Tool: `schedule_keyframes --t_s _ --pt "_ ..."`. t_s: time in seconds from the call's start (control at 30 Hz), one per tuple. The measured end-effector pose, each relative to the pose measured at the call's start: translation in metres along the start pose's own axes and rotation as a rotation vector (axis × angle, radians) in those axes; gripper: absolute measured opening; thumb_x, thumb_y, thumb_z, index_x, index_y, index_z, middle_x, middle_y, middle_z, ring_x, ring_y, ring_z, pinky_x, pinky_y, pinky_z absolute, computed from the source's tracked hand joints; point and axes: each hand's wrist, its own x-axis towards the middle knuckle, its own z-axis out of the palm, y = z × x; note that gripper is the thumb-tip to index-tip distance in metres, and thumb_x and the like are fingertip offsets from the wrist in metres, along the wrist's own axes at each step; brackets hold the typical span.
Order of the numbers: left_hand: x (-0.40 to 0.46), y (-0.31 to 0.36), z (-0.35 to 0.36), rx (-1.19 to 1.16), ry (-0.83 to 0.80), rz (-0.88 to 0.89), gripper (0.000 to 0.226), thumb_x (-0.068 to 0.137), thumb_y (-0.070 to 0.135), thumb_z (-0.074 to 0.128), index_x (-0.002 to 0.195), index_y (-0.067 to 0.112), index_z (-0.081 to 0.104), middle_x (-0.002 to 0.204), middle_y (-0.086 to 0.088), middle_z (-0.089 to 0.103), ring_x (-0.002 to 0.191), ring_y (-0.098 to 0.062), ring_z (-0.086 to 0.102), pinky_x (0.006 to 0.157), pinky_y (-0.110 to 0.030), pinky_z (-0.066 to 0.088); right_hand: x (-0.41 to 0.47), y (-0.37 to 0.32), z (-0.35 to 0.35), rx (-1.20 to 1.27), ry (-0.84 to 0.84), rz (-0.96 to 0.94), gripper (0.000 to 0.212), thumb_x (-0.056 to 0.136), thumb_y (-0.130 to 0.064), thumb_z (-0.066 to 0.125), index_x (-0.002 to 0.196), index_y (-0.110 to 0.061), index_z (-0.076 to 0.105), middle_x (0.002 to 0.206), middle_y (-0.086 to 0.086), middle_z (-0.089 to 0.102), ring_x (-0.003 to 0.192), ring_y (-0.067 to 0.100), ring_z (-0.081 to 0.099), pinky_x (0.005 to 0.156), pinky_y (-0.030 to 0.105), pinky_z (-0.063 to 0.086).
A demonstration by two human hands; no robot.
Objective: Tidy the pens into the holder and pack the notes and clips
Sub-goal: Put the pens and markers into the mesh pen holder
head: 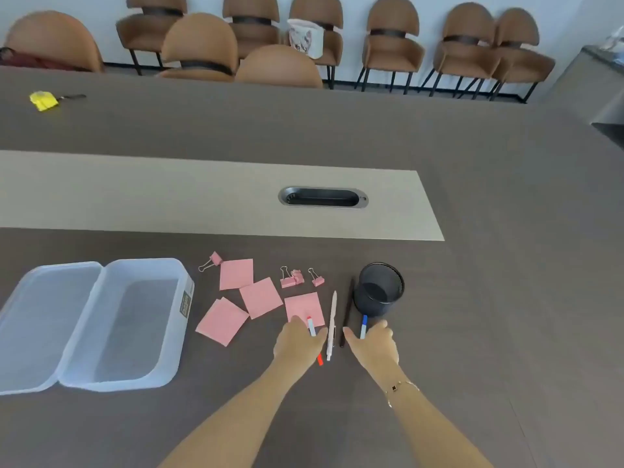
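My left hand (297, 342) lies over a red-capped white pen (311, 327), its fingers closing around it; the pen's red end sticks out below the hand. My right hand (371, 344) covers a blue-capped pen (363, 326) in the same way. Between the hands lie a white pen (332, 324) and a dark pen (347, 312). The black mesh holder (381, 288) stands upright just beyond my right hand. Several pink notes (260, 297) are scattered left of the pens. Pink binder clips (292, 278) lie beyond them, with one more clip (212, 260) further left.
A clear plastic box (135, 319) stands open at the left, its lid (44, 319) beside it. A cable port (323, 197) sits in the table's light strip. A yellow object (44, 100) lies far left. Brown chairs (280, 64) line the far side.
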Motion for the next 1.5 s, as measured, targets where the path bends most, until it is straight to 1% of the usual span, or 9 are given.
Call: schedule_keyframes --t_s 0.3,0.5,0.77,0.87,0.97,1.17,1.33,1.4,1.5 --pt "0.018 0.028 0.037 0.233 0.040 -0.031 0.021 0.094 0.014 0.048 0.112 0.005 0.054 0.107 -0.010 0.067 0.097 -0.029 0.065 0.075 -0.033 0.050 0.019 -0.021 0.012 -0.223 -0.068 -0.089 0.026 0.089 -0.008 0.047 0.113 -0.001 0.042 0.113 0.014 0.065 0.104 0.034 0.063 0.079 0.036 0.051" --pt "0.009 0.017 0.054 0.318 0.001 0.036 0.024 0.095 0.022 0.048 0.115 0.009 0.051 0.112 -0.007 0.064 0.101 -0.024 0.065 0.080 -0.031 0.054 0.014 -0.011 0.012 -0.354 -0.123 -0.083 0.030 0.087 -0.016 0.057 0.113 -0.007 0.043 0.102 0.009 0.066 0.098 0.028 0.067 0.064 0.028 0.043" --pt "0.009 0.012 0.046 0.246 -0.045 0.085 0.027 0.096 0.025 0.043 0.115 0.011 0.055 0.111 -0.008 0.067 0.097 -0.024 0.067 0.084 -0.032 0.056 0.005 -0.011 0.011 -0.486 -0.135 -0.252 0.030 0.091 -0.013 0.049 0.120 -0.009 0.042 0.112 0.009 0.066 0.099 0.027 0.066 0.068 0.029 0.046" --pt "0.006 0.010 0.016 0.066 -0.080 0.158 0.023 0.095 0.032 0.043 0.101 0.013 0.056 0.095 -0.010 0.068 0.074 -0.021 0.067 0.068 -0.034 0.058 -0.004 -0.018 -0.004 -0.357 -0.155 -0.382 0.029 0.093 -0.017 0.041 0.120 -0.005 0.040 0.109 0.014 0.064 0.098 0.032 0.063 0.070 0.036 0.045" --pt "-0.006 0.023 -0.026 -0.128 -0.084 0.190 0.029 0.097 0.032 0.040 0.074 0.019 0.050 0.068 0.000 0.053 0.054 -0.010 0.045 0.047 -0.014 0.037 -0.019 -0.029 -0.039 -0.006 -0.134 -0.478 0.013 0.095 -0.021 0.043 0.101 -0.011 0.049 0.084 0.008 0.064 0.080 0.029 0.063 0.068 0.036 0.048" --pt "-0.015 0.084 -0.066 -0.279 0.011 0.374 0.032 0.099 0.027 0.038 0.077 0.012 0.056 0.063 0.005 0.048 0.052 -0.009 0.040 0.046 -0.013 0.035 -0.017 -0.038 -0.125 0.313 0.229 -0.458 0.009 0.089 -0.022 0.058 0.093 -0.015 0.063 0.078 0.006 0.070 0.073 0.025 0.063 0.064 0.035 0.051" --pt "0.003 0.133 -0.039 -0.129 0.056 0.485 0.027 0.095 0.029 0.045 0.088 0.012 0.064 0.083 -0.007 0.059 0.080 -0.025 0.054 0.067 -0.031 0.036 0.018 -0.037 -0.121 -0.095 0.195 -0.282 0.009 0.084 -0.028 0.055 0.081 -0.024 0.063 0.075 -0.002 0.066 0.077 0.024 0.063 0.059 0.026 0.041" --pt "0.014 0.140 -0.023 -0.044 0.032 0.474 0.026 0.093 0.030 0.048 0.097 0.012 0.065 0.082 -0.005 0.058 0.082 -0.027 0.058 0.065 -0.031 0.038 0.028 -0.035 -0.107 -0.268 0.121 -0.270 0.015 0.081 -0.028 0.054 0.067 -0.025 0.056 0.069 -0.004 0.062 0.082 0.024 0.066 0.059 0.025 0.041" --pt "0.029 0.139 -0.010 0.081 0.033 0.406 0.024 0.090 0.029 0.050 0.087 0.011 0.065 0.067 0.000 0.051 0.077 -0.031 0.059 0.055 -0.029 0.035 0.038 -0.034 -0.094 -0.337 0.097 -0.300 0.019 0.082 -0.036 0.053 0.081 -0.023 0.067 0.083 -0.001 0.071 0.085 0.024 0.067 0.062 0.026 0.042"
